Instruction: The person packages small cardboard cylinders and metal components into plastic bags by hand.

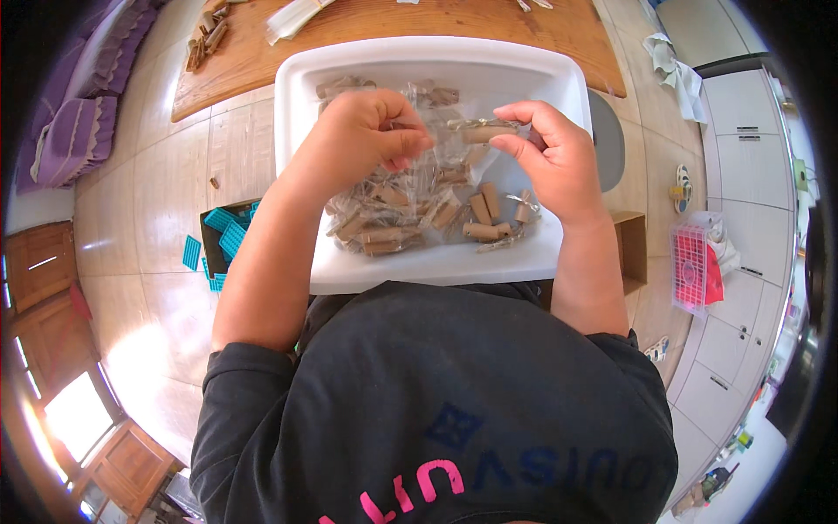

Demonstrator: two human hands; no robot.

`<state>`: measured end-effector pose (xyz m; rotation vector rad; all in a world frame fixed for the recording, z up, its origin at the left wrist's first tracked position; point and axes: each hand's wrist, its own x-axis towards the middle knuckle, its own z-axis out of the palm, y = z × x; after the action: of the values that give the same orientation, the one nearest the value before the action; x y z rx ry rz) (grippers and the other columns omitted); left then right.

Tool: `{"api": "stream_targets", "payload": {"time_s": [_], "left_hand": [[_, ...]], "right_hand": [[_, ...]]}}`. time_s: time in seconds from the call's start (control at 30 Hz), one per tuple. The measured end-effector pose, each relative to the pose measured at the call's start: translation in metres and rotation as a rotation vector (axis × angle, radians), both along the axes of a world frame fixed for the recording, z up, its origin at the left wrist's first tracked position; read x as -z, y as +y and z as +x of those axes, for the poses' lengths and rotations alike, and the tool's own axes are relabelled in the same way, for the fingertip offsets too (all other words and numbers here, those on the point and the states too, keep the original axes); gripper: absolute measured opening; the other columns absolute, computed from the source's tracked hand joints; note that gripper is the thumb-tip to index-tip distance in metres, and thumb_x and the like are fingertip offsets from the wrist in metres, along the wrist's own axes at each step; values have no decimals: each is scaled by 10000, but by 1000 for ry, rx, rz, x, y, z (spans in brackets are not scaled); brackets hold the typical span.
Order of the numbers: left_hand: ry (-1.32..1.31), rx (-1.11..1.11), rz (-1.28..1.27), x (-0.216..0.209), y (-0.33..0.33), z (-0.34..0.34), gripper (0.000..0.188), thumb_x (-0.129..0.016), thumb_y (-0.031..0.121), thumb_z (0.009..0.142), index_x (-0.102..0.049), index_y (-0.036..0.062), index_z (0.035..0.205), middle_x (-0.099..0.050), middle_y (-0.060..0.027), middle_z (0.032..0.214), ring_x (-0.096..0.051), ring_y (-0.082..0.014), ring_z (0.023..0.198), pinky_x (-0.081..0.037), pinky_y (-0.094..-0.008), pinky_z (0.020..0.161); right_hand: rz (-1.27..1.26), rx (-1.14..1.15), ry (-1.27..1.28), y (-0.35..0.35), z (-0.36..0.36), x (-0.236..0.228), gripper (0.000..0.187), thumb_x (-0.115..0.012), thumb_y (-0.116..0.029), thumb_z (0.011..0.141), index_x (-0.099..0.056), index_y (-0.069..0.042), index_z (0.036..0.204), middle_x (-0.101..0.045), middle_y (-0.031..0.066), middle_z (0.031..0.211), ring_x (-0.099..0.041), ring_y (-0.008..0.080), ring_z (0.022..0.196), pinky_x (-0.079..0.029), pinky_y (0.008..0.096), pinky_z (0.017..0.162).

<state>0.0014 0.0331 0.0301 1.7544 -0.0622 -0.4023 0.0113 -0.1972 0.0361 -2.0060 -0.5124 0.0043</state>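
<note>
Over a white plastic tub (pixel 301 266), my right hand (pixel 559 157) pinches a small brown cardboard tube (pixel 485 134) between thumb and fingers. A shiny silvery strand (pixel 467 124) runs along the tube. My left hand (pixel 371 135) is closed, thumb against the fingers, at what looks like a clear plastic bag (pixel 428 162); its grip is partly hidden. Beneath the hands lie several bagged brown tubes (pixel 388 236), heaped on the tub's left side. Loose tubes (pixel 489 230) rest at the right, one with a silvery strand (pixel 524 208) around it.
A wooden table (pixel 489 22) stands beyond the tub, bearing brown pieces (pixel 208 39) and a stack of clear bags (pixel 297 17). Left on the floor is a box of teal plastic pieces (pixel 231 236). To the right are a grey stool (pixel 608 144), a cardboard box (pixel 632 253) and a pink-and-clear basket (pixel 690 266).
</note>
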Motion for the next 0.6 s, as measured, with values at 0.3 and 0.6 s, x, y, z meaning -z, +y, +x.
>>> {"api": "stream_targets", "payload": {"time_s": [0.3, 0.6], "left_hand": [[53, 204, 45, 5, -16, -1, 327, -704, 100, 739, -602, -28, 1022, -636, -40, 829, -571, -91, 775, -453, -210, 696], [302, -14, -374, 14, -31, -8, 345, -710, 172, 747, -601, -24, 1009, -629, -30, 821, -569, -94, 730, -452, -220, 702]], "right_hand": [[-20, -112, 227, -1, 0, -2, 204, -659, -26, 736, -598, -28, 931, -596, 25, 803, -484, 56, 632, -413, 207, 566], [67, 73, 44, 11, -3, 11, 191, -667, -102, 773, -630, -22, 942, -597, 43, 877, -526, 81, 712, -440, 208, 626]]}}
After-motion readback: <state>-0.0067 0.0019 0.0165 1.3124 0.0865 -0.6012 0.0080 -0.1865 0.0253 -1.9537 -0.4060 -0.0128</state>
